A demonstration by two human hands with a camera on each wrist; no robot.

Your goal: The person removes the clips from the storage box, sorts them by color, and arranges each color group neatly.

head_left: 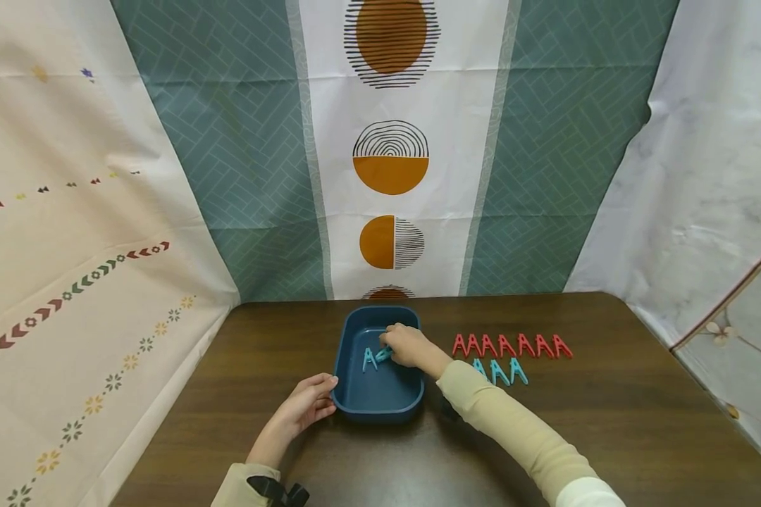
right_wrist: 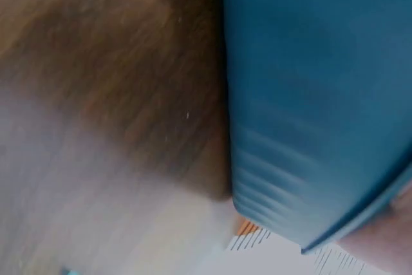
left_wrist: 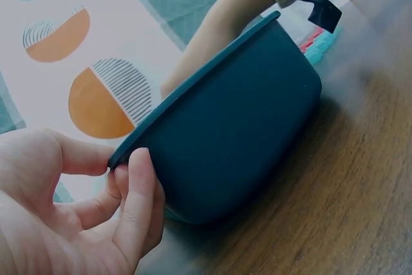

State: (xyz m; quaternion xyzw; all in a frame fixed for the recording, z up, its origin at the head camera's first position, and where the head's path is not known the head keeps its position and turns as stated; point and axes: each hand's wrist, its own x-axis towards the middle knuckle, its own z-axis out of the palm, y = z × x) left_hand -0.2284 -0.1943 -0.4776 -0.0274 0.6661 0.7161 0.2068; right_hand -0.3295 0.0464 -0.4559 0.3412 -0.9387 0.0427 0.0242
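A dark blue plastic bin stands on the table, and my left hand pinches its rim at the near left side. In the left wrist view the thumb and fingers of that hand meet at the rim, outside the bin wall. My right hand reaches into the bin, its fingers pinching a light blue clothespin. Beside it another light blue clothespin lies on the bin floor. The right wrist view has mostly the bin's outer wall; the pinched clothespin is hidden there.
Right of the bin, several red clothespins form a row on the wooden table. Nearer me lies a shorter row of light blue clothespins, partly behind the right forearm. A patterned cloth hangs beyond the table's far edge.
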